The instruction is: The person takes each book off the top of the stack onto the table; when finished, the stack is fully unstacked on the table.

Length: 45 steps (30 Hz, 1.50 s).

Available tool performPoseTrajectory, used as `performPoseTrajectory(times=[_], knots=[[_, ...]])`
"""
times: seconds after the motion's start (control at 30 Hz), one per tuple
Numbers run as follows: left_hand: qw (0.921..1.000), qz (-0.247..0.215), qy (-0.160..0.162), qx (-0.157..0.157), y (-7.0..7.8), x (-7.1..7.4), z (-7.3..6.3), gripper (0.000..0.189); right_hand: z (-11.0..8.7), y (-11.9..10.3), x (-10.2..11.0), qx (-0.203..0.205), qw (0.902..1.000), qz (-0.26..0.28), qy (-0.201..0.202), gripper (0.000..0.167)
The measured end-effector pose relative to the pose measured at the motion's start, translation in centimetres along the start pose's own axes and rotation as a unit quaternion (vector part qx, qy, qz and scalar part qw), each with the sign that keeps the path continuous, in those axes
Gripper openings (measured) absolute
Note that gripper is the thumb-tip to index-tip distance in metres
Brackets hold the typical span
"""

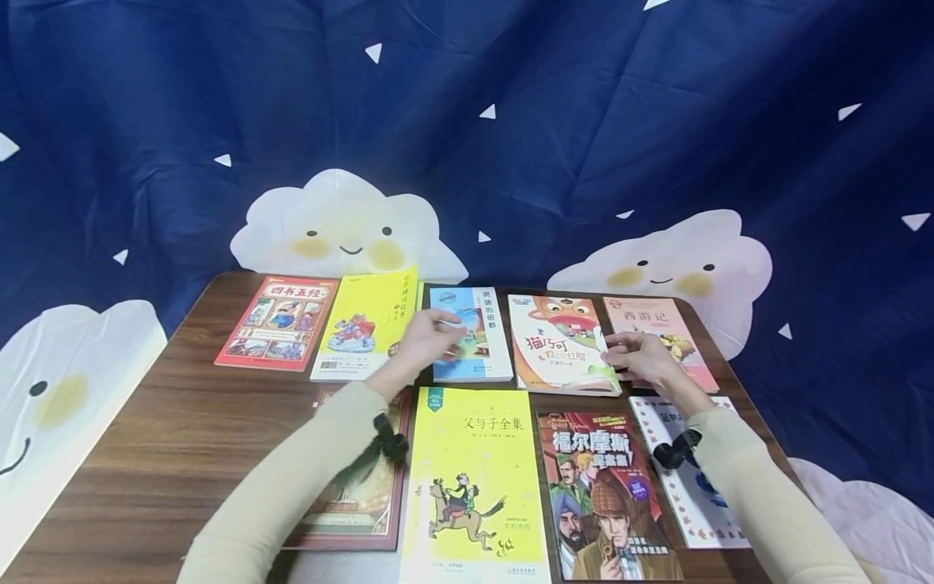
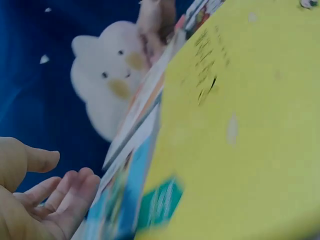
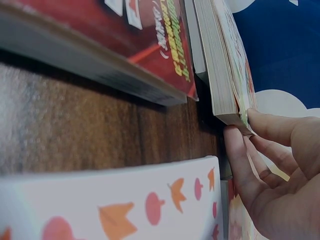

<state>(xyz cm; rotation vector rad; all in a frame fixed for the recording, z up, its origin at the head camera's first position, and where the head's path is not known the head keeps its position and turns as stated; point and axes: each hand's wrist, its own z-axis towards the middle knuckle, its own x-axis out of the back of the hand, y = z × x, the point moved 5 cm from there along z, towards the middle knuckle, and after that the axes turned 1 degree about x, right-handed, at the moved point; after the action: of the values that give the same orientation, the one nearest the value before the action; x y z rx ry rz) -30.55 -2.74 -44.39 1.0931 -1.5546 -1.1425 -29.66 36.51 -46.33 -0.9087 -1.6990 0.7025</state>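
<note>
My right hand (image 1: 645, 358) holds the right edge of a white and orange picture book (image 1: 543, 324) with a cartoon cat face. Seen from the right wrist, the thumb lies on the cover of this thick book (image 3: 220, 55) and the fingers sit under its corner. My left hand (image 1: 423, 341) hovers over a blue and white book (image 1: 474, 369), partly hiding its cover. In the left wrist view the left hand (image 2: 50, 200) has its fingers loosely extended, with nothing held. A pink book (image 1: 696, 357) lies partly behind the right hand.
More books lie in two rows on the brown wooden table (image 1: 139, 438): a red book (image 1: 277, 324), two yellow ones (image 1: 372, 324) (image 1: 474, 454), a dark-covered detective book (image 1: 613, 495) and others partly under the forearms. A blue cloud-patterned cloth (image 1: 467, 122) hangs behind.
</note>
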Motion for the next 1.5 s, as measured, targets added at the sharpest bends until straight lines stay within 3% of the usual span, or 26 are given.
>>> performPoseTrajectory(times=[0.23, 0.5, 0.83, 1.13, 1.5], knots=[[0.9992, -0.014, -0.027, 0.026, 0.1, -5.4, 1.6, 0.044, -0.1, 0.2, 0.0, 0.001, 1.0, 0.004, -0.002, 0.06], [0.9983, 0.004, -0.035, 0.046, 0.3, -8.2, 2.9, 0.047, 0.0, 0.1, 0.1, -0.011, 0.9998, 0.013, 0.005, 0.063], [0.997, -0.025, -0.032, 0.066, 0.1, -9.2, 3.1, 0.05, -0.1, 0.2, 0.1, -0.007, 0.9999, 0.011, 0.001, 0.062], [0.9958, -0.058, -0.029, 0.064, 0.3, -9.7, 2.8, 0.051, -0.4, 0.3, 0.3, -0.011, 0.9999, 0.011, 0.005, 0.064], [0.9859, -0.158, 0.009, 0.057, 0.0, -9.6, 2.9, 0.055, -0.8, 0.2, -0.2, -0.005, 0.9988, 0.045, 0.016, 0.062]])
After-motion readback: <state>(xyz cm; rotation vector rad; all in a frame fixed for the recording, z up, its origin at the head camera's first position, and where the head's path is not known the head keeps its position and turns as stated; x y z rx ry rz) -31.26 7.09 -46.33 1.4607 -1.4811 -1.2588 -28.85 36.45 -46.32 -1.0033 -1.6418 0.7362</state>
